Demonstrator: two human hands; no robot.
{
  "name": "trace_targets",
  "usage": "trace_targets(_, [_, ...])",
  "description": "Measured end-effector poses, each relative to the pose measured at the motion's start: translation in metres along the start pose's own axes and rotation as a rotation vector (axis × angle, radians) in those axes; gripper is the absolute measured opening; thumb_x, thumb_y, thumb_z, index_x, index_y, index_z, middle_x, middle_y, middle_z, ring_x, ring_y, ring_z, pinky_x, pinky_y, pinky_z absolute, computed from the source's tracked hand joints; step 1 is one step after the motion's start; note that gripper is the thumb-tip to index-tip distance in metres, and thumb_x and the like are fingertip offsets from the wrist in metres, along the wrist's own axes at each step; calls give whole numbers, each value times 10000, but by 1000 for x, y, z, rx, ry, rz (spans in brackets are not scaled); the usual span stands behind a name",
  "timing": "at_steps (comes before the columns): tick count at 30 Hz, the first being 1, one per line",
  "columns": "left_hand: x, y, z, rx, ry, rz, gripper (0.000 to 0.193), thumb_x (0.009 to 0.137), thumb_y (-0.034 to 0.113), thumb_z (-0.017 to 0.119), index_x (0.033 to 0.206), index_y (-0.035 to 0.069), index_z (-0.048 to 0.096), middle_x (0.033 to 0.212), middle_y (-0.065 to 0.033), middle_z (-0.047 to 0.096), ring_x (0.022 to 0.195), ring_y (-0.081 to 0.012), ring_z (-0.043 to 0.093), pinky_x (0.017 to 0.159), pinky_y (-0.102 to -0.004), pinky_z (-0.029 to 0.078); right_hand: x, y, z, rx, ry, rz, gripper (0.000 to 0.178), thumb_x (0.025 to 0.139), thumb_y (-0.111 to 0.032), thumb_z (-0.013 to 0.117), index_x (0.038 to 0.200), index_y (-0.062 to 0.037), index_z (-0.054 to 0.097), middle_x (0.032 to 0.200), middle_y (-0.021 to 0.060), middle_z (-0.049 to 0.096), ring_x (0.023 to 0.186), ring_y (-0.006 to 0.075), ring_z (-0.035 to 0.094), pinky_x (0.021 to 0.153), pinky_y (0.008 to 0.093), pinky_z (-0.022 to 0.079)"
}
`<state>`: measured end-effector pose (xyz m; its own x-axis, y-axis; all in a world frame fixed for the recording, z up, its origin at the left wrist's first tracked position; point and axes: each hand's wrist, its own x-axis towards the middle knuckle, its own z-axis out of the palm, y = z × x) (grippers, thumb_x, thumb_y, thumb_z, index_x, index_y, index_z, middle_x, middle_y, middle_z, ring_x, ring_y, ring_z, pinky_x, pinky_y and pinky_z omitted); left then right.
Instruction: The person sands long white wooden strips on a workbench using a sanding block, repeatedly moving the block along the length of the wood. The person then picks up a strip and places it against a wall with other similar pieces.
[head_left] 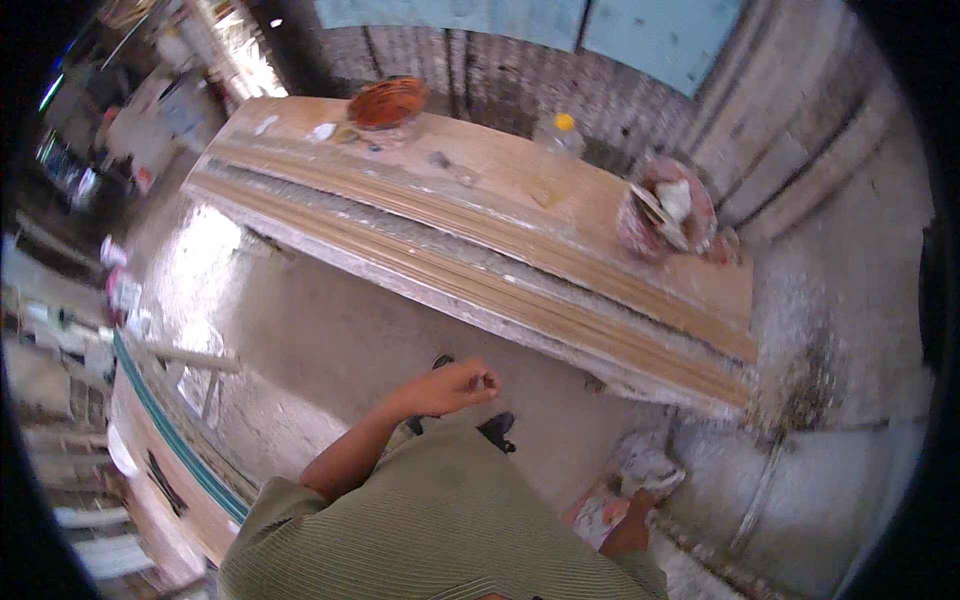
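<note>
My left hand reaches forward over the concrete floor with its fingers curled into a fist. Nothing shows clearly inside it. It hovers short of the long stack of wooden boards that runs diagonally across the view. My right forearm comes up at the lower right, and my right hand ends under a whitish crumpled lump. That lump hides the fingers, so I cannot tell whether they grip it. My dark shoes show just below the left hand.
On the boards stand an orange bowl, a bottle with a yellow cap and a pinkish bowl of white paste. Corrugated wall panels rise behind. A wooden piece with a green stripe lies at the lower left, with clutter beyond.
</note>
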<state>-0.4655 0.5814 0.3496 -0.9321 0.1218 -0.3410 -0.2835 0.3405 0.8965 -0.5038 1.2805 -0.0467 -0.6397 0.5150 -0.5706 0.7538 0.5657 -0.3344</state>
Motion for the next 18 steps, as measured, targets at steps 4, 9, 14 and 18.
trace_targets(4, [-51,-27,-11,-115,134,-78,326,990,328,651,1187,68,645,1084,-67,647,928,-155,583,765,-312,515,9,-103,68,-1100,11,-995,180,867,-278,635,876,-129,734,849,94,737,719,303,703,608,443,543])
trace_targets(9, [-104,-61,-36,-128,268,-8,349,993,337,644,1216,68,643,1101,-72,649,958,-167,597,819,-339,510,-129,-260,264,206,-691,-223,246,958,-227,598,1149,-73,614,952,78,655,807,209,647,611,338,521])
trace_targets(14, [-164,-101,-86,-58,338,50,351,994,334,643,1219,64,642,1100,-78,644,959,-175,597,834,-351,501,-339,-375,391,-265,-920,-856,333,940,-270,644,1171,-35,689,1007,118,739,872,192,699,740,342,552])
trace_targets(18, [-224,-141,-130,-145,460,9,342,994,321,635,1219,64,633,1085,-88,644,955,-179,591,846,-339,497,-452,-423,423,-365,-953,-1278,318,939,-282,667,1137,-36,707,995,94,745,856,173,701,771,329,549])
